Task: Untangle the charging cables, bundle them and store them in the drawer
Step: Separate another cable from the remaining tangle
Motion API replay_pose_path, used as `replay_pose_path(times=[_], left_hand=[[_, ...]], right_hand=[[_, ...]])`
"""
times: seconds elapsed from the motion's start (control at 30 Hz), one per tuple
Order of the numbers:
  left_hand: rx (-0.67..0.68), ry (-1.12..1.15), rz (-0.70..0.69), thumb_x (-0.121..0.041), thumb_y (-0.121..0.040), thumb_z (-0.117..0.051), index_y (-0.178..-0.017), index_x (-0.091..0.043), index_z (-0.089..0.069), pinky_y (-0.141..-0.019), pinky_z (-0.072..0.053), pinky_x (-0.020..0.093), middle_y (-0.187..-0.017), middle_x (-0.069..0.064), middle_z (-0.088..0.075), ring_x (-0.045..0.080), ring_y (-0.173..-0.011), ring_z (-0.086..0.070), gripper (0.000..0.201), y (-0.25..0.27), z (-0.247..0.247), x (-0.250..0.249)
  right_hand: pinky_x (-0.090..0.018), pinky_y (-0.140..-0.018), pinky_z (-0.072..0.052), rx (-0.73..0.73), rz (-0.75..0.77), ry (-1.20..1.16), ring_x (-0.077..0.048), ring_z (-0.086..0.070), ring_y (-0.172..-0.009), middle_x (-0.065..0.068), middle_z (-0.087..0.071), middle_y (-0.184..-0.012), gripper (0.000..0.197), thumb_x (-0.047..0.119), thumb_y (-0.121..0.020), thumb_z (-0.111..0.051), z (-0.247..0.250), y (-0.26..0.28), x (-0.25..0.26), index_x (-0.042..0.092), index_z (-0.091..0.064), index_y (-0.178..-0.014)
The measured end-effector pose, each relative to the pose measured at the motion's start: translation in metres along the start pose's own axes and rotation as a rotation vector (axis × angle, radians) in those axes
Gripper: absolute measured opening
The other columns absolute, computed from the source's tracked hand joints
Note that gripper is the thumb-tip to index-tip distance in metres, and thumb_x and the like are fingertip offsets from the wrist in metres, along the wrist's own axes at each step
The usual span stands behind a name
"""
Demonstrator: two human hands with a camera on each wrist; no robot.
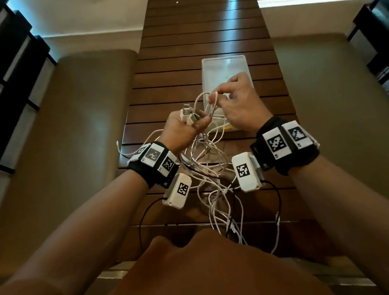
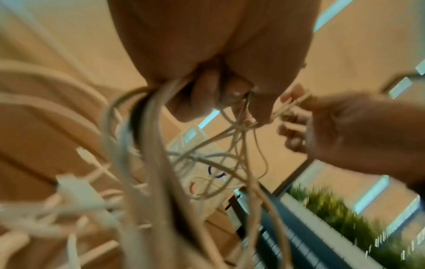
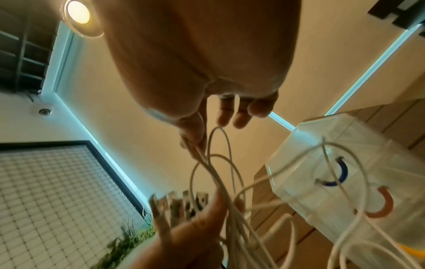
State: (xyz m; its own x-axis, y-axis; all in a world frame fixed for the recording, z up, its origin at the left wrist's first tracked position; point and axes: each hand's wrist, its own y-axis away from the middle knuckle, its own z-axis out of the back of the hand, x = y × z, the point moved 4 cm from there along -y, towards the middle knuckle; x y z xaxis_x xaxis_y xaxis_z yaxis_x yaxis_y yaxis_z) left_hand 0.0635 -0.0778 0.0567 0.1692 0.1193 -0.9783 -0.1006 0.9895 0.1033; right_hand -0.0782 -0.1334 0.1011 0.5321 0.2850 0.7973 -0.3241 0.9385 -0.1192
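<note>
Left hand [image 1: 181, 129] fisted round cables [image 1: 205, 168], plug ends up, rest hanging twd tabletop [image 1: 200, 37]; right hand [image 1: 239, 103] fingers [image 1: 212, 99] pinching one strand.

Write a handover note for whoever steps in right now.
Left hand: grips the plug ends of the white charging cables in a fist.
Right hand: pinches cable strands near the plugs.
Cables hang tangled from both hands onto the slatted wooden table.
The translucent plastic drawer sits on the table beyond the hands.
Done: plug ends gathered.
Left: untangle, bundle, store in the drawer.
</note>
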Motion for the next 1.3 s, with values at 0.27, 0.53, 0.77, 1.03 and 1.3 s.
replay_pose_path(times=[0.27,0.53,0.77,1.03,1.3], left_hand=[[0.224,0.064,0.418,-0.039,-0.089,-0.062,-0.095,-0.013,-0.069,-0.042,-0.016,0.021,-0.049,-0.011,-0.042,0.006,-0.041,-0.026,0.027,-0.003,0.001,0.002],[-0.339,0.201,-0.160,0.006,-0.068,-0.075,-0.100,-0.016,-0.063,-0.059,-0.049,0.025,-0.075,-0.002,-0.057,0.007,-0.061,-0.054,0.041,-0.004,0.011,-0.041],[-0.156,0.094,-0.099,-0.001,-0.083,-0.065,-0.093,-0.006,-0.072,-0.048,-0.039,0.012,-0.065,-0.009,-0.063,-0.002,-0.049,-0.054,0.013,0.006,-0.012,-0.053],[0.238,-0.299,-0.044,-0.022,-0.089,-0.067,-0.078,-0.019,-0.070,-0.058,-0.049,0.020,-0.071,-0.008,-0.070,0.001,-0.063,-0.064,0.012,0.010,-0.024,-0.052],[-0.033,-0.067,-0.077,-0.019,-0.093,-0.060,-0.093,-0.004,-0.071,-0.061,-0.049,0.024,-0.085,0.011,-0.069,0.010,-0.067,-0.062,0.019,0.014,-0.008,-0.048]], right_hand=[[-0.029,-0.076,-0.050,-0.230,0.310,-0.061,-0.016,-0.060,-0.083,-0.007,-0.065,-0.089,0.008,0.017,-0.091,-0.060,0.032,0.014,0.013,0.016,-0.067,-0.090],[-0.034,-0.059,-0.059,-0.142,0.193,-0.183,-0.015,-0.068,-0.068,-0.010,-0.065,-0.084,0.005,0.013,-0.094,-0.056,0.029,0.020,0.009,0.017,-0.056,-0.092],[-0.049,-0.062,-0.058,-0.064,0.139,-0.193,-0.024,-0.069,-0.071,-0.008,-0.067,-0.079,0.011,0.007,-0.094,-0.057,0.031,0.025,0.004,0.017,-0.060,-0.090],[-0.027,-0.068,-0.055,-0.224,0.241,-0.502,-0.013,-0.069,-0.074,0.003,-0.068,-0.077,0.020,-0.004,-0.088,-0.063,0.035,0.034,0.015,0.016,-0.060,-0.085],[-0.031,-0.070,-0.052,0.215,0.124,-0.077,-0.013,-0.065,-0.079,-0.002,-0.070,-0.088,0.017,0.021,-0.094,-0.060,0.015,0.044,-0.010,0.015,-0.068,-0.109]])
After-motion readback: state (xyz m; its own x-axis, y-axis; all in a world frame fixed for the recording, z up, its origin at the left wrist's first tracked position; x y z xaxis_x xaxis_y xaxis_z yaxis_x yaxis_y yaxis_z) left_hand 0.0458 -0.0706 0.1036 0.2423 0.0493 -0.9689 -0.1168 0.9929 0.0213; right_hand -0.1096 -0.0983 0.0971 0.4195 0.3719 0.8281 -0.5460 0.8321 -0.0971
